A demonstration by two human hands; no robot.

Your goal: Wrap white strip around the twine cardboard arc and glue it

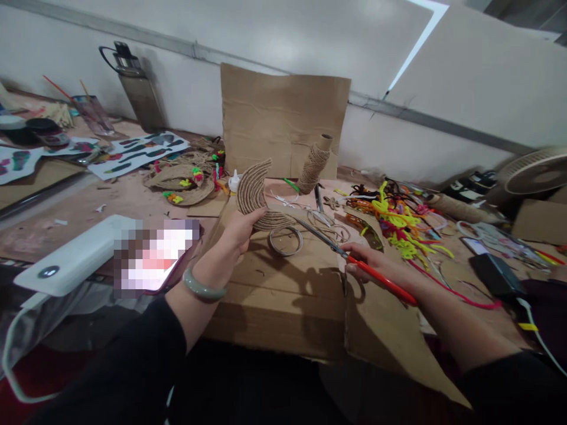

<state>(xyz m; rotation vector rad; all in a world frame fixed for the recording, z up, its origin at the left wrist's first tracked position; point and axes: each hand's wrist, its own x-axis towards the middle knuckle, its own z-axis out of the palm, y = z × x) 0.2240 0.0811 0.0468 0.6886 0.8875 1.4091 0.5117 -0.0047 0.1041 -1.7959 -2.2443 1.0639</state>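
The left hand (pixel 241 230) pinches one rope-covered crescent (pixel 252 189), near the centre of the view; the right hand (pixel 378 260) grips one pair of red-handled scissors (pixel 372 273) at the crescent's four o'clock. Around it, one ring (pixel 287 254) (plain and hollow) sits at five, one twine-wound tube (pixel 313 168) at two, one drink bottle (pixel 144 97) at ten, one phone (pixel 155 260) at eight.

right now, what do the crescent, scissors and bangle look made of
Crescent: likely twine, matte, with fibrous curved rows. Scissors: probably metal blades, grey sheen; handles perhaps plastic, smooth red. Bangle: maybe stone or glass, glossy grey-green.
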